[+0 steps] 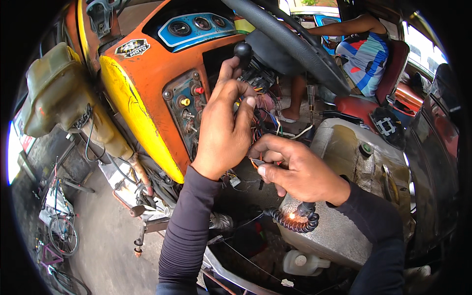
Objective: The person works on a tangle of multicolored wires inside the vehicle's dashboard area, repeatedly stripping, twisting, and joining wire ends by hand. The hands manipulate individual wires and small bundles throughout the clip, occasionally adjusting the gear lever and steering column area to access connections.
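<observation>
My right grip (302, 169) pinches orange wire (254, 164); left grip (226, 120), can't tell; loose wires (269, 118) hang below dashboard (147, 73) edge, likely unfinished.

"Where are the hands?"
"Mid-frame: the left hand (225, 125) is raised beside coloured wires (256, 129); the right hand (301, 168), just lower, pinches a small dark piece (256, 162)."
"And above?"
"A steering wheel (294, 42), top centre."

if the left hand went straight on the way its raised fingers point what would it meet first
Most likely the black ball knob, which shows just past the raised fingers of the left hand. Depth is unclear from this one view, so it might pass beside it.
</observation>
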The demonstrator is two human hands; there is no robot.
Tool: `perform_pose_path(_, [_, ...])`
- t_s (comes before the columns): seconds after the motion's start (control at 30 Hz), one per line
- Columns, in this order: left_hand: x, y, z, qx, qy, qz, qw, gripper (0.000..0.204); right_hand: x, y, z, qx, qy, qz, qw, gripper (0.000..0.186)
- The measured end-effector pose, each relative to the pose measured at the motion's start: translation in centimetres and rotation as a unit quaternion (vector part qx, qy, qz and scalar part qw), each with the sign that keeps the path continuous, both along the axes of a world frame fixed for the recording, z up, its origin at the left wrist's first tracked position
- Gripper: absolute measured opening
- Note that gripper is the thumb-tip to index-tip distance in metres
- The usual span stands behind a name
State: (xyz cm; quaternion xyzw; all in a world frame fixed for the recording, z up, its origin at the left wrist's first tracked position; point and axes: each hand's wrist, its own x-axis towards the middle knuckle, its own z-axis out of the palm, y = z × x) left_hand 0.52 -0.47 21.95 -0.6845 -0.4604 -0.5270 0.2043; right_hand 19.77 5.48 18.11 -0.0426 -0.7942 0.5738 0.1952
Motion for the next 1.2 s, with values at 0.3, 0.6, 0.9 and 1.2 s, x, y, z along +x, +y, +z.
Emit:
perform_pose_path(0.3, [-0.1, -0.3, -0.3, -0.003, -0.006, -0.001, 1.000, 0.008, 0.2, -0.3, -0.1, -0.035, -0.002, -0.007, 0.999, 0.015])
perform_pose_path(0.6, [-0.2, -0.4, 0.0, -0.021, -0.028, -0.026, 0.999, 0.008, -0.4, -0.1, -0.9, -0.004, 0.022, -0.008, 1.000, 0.020])
perform_pose_path(0.9, [0.0, -0.7, 0.0, -0.020, -0.025, -0.017, 0.999, 0.008, -0.2, -0.3, -0.3, 0.044, 0.023, -0.006, 0.999, 0.024])
perform_pose_path(1.2, [-0.2, -0.8, -0.2, -0.028, -0.024, 0.003, 0.999, 0.008, -0.1, -0.2, -0.3, 0.018, -0.010, -0.005, 1.000, 0.025])
